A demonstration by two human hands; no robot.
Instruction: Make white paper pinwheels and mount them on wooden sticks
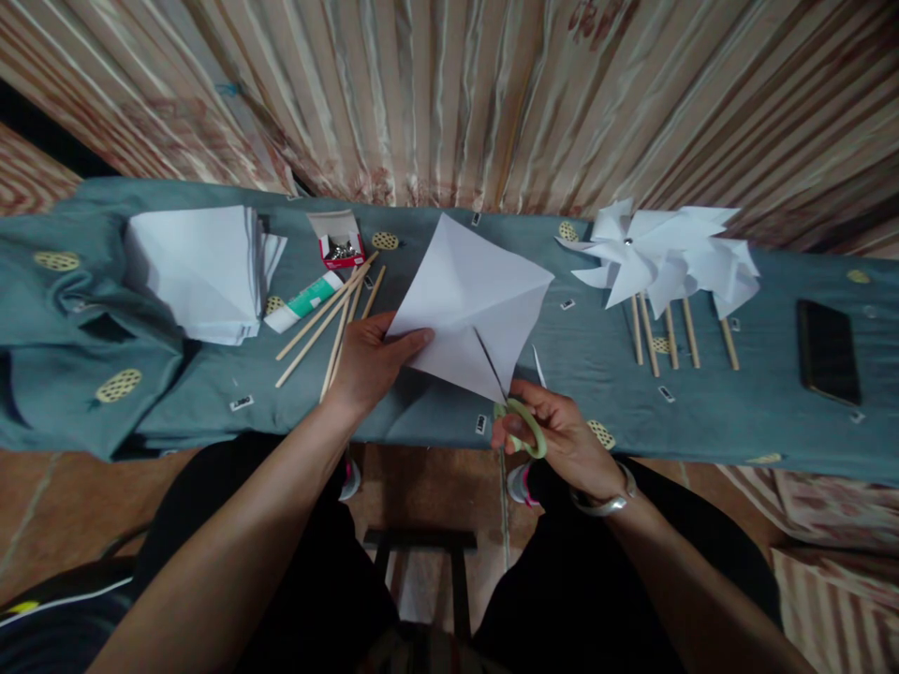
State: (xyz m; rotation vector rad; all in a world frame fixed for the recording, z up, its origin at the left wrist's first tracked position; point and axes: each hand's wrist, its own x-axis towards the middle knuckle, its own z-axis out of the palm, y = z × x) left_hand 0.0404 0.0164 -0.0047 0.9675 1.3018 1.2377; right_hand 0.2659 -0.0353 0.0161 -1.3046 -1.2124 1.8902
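Observation:
A creased white paper square (pixel 467 285) hangs over the cloth, turned so its corners point up, down and sideways. My left hand (pixel 375 360) pinches its lower left edge, thumb on top. In my right hand (pixel 554 431) are scissors with pale green handles (pixel 526 426), fingers through the loops. One dark blade lies over the paper, running from the bottom corner toward the middle; the other blade is largely hidden beneath. A thin pale pointed piece (pixel 538 365) shows just right of the paper; I cannot make out what it is.
A stack of white paper (pixel 197 271) lies at the left. Nearby are wooden sticks (pixel 316 328), a green and white tube (pixel 305 301) and a red box of metal pins (pixel 342 248). Several paper pinwheels (pixel 660 253) and a black phone (pixel 827 351) lie rightward on the green cloth (pixel 435 421).

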